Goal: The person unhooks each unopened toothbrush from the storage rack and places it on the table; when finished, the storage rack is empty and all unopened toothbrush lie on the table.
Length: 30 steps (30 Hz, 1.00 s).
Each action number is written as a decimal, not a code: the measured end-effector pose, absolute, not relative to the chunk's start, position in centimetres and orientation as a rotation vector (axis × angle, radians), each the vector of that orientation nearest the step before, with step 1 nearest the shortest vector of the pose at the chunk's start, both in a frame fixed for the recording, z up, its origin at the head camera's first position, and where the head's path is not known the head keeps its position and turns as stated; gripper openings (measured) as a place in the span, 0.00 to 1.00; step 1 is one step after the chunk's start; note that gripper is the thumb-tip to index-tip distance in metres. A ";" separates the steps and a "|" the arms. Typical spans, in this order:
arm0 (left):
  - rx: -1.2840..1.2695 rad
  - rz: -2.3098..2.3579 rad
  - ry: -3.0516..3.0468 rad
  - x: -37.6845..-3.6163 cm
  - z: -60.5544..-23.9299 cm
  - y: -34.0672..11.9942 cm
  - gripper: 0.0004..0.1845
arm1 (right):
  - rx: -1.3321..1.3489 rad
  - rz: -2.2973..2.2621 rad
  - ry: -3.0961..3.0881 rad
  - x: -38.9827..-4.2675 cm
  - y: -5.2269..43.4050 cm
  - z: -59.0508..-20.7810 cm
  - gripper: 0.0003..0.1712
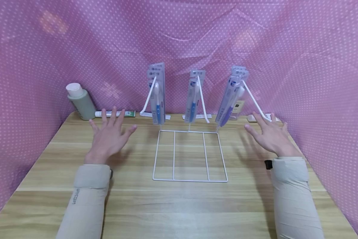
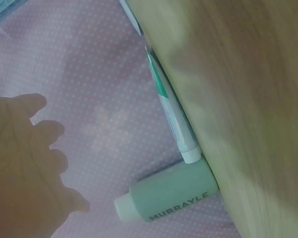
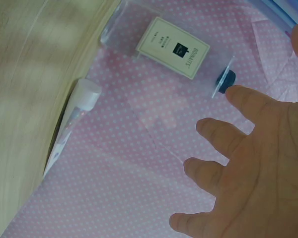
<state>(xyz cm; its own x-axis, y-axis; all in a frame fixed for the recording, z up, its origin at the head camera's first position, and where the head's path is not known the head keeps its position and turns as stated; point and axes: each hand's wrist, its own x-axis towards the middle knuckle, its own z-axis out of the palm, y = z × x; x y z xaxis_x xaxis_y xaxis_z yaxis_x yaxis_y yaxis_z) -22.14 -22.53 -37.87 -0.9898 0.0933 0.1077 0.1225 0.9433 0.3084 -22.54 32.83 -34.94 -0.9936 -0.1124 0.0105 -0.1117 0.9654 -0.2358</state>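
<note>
Wire rack (image 1: 190, 156) flat on table (image 1: 179, 205), centre, between hands. Left hand (image 1: 108, 137) and right hand (image 1: 271, 136) spread, fingers straight, holding nothing. Rack looks light, stiff, thin; best pinched at outer rim. Behind: hanging toothbrushes (image 1: 158, 96), bottle (image 1: 80, 101), tube (image 1: 114, 113).

Green bottle (image 1: 80, 102) against pink backdrop (image 1: 29, 59)
</note>
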 end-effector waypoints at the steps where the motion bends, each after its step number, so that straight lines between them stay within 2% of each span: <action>1: -0.168 -0.486 -3.008 -22.2 -37.9 -22.6 0.49 | -0.177 -0.373 3.111 -22.5 32.9 -34.9 0.50; 7: -0.213 -0.465 -3.025 -21.9 -37.4 -22.0 0.51 | -0.201 -0.401 3.122 -22.3 32.8 -35.2 0.49; 13: -0.432 -0.449 -3.031 -19.7 -36.7 -19.8 0.51 | -0.248 -0.537 3.176 -21.9 32.3 -35.6 0.45; 21: -0.913 -0.582 -2.773 -16.3 -39.3 -15.3 0.29 | -0.373 -0.801 3.297 -22.2 31.3 -34.5 0.39; 30: -1.180 -0.584 -2.833 -15.4 -40.8 -11.1 0.16 | -0.295 -0.968 3.276 -21.9 31.6 -33.4 0.38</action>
<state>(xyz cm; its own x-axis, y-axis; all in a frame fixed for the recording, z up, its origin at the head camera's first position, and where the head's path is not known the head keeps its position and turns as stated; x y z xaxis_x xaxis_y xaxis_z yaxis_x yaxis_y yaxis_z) -15.41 -11.14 -40.78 -0.7146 0.6816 0.1572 0.6882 0.6450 0.3321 -21.92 31.60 -33.44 -0.9444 -0.0812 0.3185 -0.2413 0.8293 -0.5040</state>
